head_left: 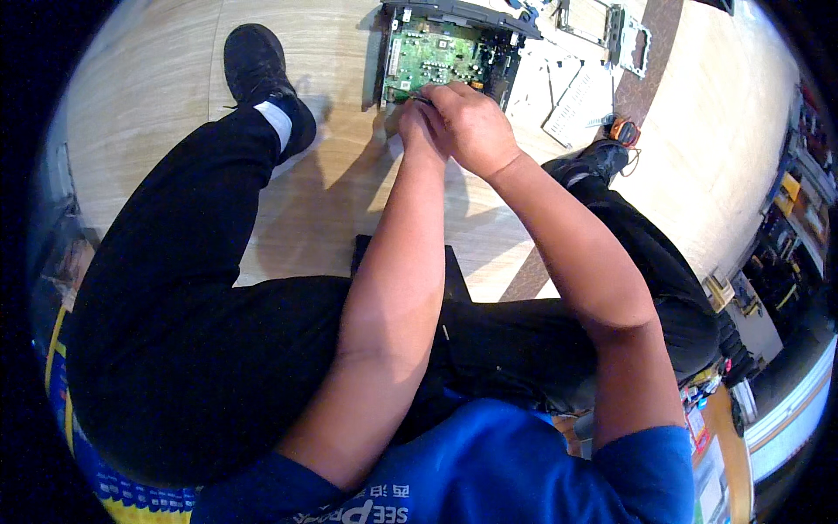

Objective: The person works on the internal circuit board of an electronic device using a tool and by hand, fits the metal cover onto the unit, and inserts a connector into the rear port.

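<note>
An opened electronic unit with a dark frame (463, 12) lies on the floor ahead of me, its green circuit board (432, 54) exposed. Both my hands are together at the unit's near edge. My right hand (476, 127) is closed, fingers bent and pinched, overlapping the left. Close beside it, my left hand (419, 127) is closed too, its fingertips partly hidden. A small dark thing shows between the fingers of the two hands, too small to name.
Right of the unit lie a flat white perforated panel (578, 100) and a metal bracket frame (630, 42). An orange and black round object (624, 131) sits by my right shoe (598, 162). My left shoe (262, 70) is on the floor at left. Shelves with goods line the right side.
</note>
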A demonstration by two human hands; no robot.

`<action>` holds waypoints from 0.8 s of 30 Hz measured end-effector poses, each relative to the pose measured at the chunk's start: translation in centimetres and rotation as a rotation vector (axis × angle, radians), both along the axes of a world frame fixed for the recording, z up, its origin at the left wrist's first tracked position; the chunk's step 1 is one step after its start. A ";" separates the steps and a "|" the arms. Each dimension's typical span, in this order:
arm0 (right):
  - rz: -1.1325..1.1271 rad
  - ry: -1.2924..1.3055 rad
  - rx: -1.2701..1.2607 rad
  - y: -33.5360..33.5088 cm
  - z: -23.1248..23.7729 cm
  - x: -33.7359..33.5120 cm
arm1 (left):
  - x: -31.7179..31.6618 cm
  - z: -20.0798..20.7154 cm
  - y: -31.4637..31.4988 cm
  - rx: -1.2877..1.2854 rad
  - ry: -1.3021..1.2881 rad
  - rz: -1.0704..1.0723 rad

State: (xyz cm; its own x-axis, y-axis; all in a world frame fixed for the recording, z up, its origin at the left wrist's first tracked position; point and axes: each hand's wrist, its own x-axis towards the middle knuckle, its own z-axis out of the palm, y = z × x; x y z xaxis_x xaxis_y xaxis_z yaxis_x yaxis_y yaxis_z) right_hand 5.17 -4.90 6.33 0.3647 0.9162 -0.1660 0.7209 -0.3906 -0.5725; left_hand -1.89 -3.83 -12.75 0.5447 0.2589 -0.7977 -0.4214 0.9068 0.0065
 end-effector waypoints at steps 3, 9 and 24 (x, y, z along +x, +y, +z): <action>-0.014 0.006 0.003 -0.1 -1.0 0.2 | -0.9 -0.8 -0.5 0.035 -0.014 0.030; -0.025 0.004 0.004 0.2 -2.5 -0.4 | -2.7 -2.8 0.1 1.053 0.246 -0.665; -0.073 0.019 -0.026 -0.5 -3.4 0.3 | -0.6 2.4 0.4 0.121 0.086 -0.100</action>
State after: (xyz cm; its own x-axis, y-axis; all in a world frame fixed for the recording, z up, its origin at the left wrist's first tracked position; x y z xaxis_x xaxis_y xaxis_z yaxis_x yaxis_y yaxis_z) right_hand 5.42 -5.37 2.90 0.4271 0.8824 -0.1971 0.6792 -0.4570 -0.5743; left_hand -2.54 -3.41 -10.35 0.5036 0.3035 -0.8089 -0.3222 0.9347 0.1501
